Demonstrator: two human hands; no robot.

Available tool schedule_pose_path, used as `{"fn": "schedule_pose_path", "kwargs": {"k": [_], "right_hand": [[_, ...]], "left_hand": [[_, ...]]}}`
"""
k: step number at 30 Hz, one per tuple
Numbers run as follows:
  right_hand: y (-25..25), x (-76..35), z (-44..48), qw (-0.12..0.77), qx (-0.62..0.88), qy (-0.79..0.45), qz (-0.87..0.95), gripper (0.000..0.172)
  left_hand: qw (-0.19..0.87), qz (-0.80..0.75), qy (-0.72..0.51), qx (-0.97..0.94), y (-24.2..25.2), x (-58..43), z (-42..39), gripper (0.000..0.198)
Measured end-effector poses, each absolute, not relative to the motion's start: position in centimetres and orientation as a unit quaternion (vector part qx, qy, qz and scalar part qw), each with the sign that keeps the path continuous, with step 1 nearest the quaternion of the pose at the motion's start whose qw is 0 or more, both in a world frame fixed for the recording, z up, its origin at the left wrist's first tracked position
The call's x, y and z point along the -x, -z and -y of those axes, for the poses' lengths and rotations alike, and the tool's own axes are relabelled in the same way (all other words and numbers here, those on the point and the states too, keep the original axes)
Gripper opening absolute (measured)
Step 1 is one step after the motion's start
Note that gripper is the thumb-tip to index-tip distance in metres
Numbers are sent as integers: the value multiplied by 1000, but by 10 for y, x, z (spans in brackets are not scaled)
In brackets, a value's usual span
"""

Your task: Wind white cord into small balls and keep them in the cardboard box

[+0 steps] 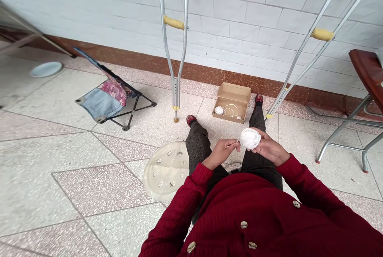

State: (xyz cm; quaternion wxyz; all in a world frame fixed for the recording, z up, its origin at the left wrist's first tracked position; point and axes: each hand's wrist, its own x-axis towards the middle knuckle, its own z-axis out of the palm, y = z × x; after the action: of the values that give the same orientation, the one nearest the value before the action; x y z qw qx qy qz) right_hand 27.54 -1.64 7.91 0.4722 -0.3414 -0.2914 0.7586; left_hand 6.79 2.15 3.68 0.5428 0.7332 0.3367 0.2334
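A white ball of yarn (pixel 250 138) rests in my right hand (pixel 271 149), whose fingers are wrapped round its far and lower sides. Just left of it, my left hand (pixel 223 152) is closed in a pinch at the near end of a thin strand of the yarn. Both hands are held over my lap, close together. Beyond them on the floor, between my feet, lies an open cardboard box (pixel 229 119). Inside it are a smaller white ball of yarn (pixel 219 110) and a loose looping strand.
One crutch (pixel 175 89) stands by the wall left of my feet; another crutch (pixel 287 81) leans at the right. A folding chair (pixel 103 101) sits at the left, a round perforated plastic lid (pixel 158 169) beside my leg. A metal-legged chair (pixel 356 121) is on the right.
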Motion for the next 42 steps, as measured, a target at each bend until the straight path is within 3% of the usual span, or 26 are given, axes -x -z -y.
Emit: {"fn": "schedule_pose_path", "kwargs": {"k": [5, 10, 14, 17, 23, 27, 33, 37, 42], "right_hand": [[-86, -275, -5, 549, 371, -697, 273, 39], [-67, -281, -31, 574, 502, -553, 336, 37], [-27, -280, -35, 505, 598, -440, 440, 44], [-4, -273, -20, 411, 600, -487, 484, 45], [-22, -271, 17, 298, 424, -755, 402, 42], [-49, -276, 23, 353, 345, -812, 313, 50], [-73, -272, 13, 459, 353, -761, 292, 37], [-85, -266, 16, 436, 331, -775, 317, 36], [-89, -266, 18, 444, 336, -769, 314, 38]], "left_hand": [[598, -324, -218, -700, -32, -66, -11, 44], [553, -336, -176, -742, -31, -55, -2, 45], [497, -322, -156, -791, -49, -57, -2, 43], [434, -334, -164, -821, -62, -58, -15, 41], [333, -346, -200, -854, -59, -51, -42, 37], [329, -345, -200, -856, -45, -60, -30, 35], [436, -378, -227, -784, -36, -73, -12, 30], [466, -408, -287, -731, -38, -69, -21, 26], [483, -377, -265, -744, -37, -63, -23, 29]]}}
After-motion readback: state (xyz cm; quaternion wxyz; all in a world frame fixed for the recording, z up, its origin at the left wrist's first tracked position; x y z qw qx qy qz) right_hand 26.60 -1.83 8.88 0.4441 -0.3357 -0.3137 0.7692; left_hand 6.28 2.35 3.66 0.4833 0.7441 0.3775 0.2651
